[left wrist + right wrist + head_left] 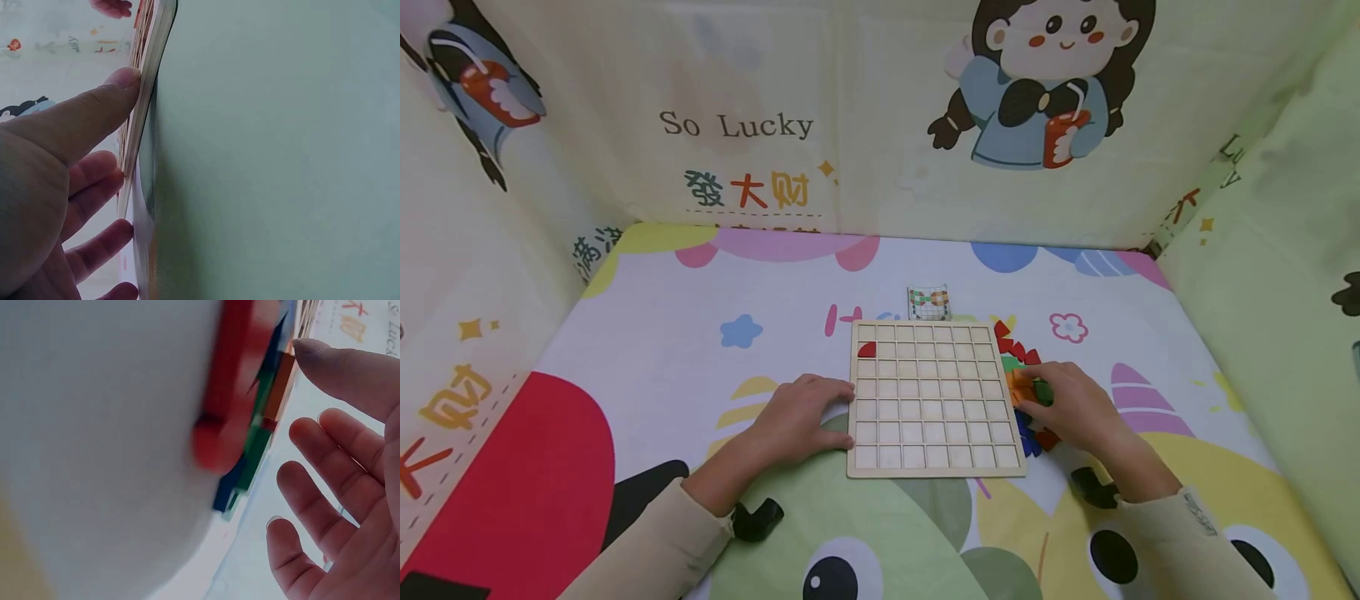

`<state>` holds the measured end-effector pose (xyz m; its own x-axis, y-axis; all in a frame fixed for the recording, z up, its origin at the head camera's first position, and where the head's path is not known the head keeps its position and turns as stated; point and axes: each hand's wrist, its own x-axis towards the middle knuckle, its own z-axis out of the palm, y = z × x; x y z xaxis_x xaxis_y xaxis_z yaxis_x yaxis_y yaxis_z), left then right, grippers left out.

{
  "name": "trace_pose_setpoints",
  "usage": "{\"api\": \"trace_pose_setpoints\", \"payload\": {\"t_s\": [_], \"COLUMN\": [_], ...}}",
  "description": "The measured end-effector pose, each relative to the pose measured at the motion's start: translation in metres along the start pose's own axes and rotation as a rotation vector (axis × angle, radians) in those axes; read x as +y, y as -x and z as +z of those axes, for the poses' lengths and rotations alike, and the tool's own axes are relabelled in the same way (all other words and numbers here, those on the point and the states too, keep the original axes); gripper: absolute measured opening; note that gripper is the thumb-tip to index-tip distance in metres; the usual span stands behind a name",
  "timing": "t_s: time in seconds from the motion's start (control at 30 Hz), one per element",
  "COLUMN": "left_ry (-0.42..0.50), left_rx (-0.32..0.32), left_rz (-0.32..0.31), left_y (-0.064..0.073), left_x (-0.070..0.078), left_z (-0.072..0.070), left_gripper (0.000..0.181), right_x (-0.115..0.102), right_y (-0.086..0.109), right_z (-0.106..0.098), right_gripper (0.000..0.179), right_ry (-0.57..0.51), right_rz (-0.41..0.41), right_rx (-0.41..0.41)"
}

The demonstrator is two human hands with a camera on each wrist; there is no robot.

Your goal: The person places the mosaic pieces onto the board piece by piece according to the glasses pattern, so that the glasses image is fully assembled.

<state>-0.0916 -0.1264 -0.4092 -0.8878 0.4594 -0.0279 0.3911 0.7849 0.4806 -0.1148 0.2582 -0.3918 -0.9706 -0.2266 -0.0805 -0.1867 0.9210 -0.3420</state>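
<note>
A square wooden grid board [910,411] lies on the table, with one red quarter-round piece [867,350] in a cell near its far left corner. My left hand [802,419] is at the board's left side; its thumb and fingertips touch the edge, as the left wrist view also shows. Along the right side of the board is a pile of coloured pieces, among them red pieces [1017,350], orange pieces [1019,388] and blue pieces [1028,437]. My right hand [1072,406] is over this pile, fingers loosely bent and apart, its thumb tip right by an orange block [279,387].
A small card [928,302] with a coloured grid pattern lies just beyond the board's far edge. The cartoon-print tablecloth [655,333] covers the table. Printed cloth walls [880,108] stand at the back and on both sides.
</note>
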Motion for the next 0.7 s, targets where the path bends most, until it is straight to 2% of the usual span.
{"api": "trace_pose_setpoints", "payload": {"t_s": [0.43, 0.7], "left_ry": [-0.002, -0.001], "left_rx": [-0.002, -0.001], "left_rz": [-0.001, -0.005], "left_y": [-0.0002, -0.0002], "left_x": [-0.0012, -0.0009], "left_z": [0.0018, 0.0015], "left_gripper": [0.058, 0.058], "right_x": [0.0074, 0.0053], "right_y": [0.0028, 0.0047], "right_z": [0.0015, 0.0015], "right_gripper": [0.038, 0.038], "right_ry": [0.035, 0.005], "right_rz": [-0.005, 0.002], "right_rx": [0.014, 0.004]}}
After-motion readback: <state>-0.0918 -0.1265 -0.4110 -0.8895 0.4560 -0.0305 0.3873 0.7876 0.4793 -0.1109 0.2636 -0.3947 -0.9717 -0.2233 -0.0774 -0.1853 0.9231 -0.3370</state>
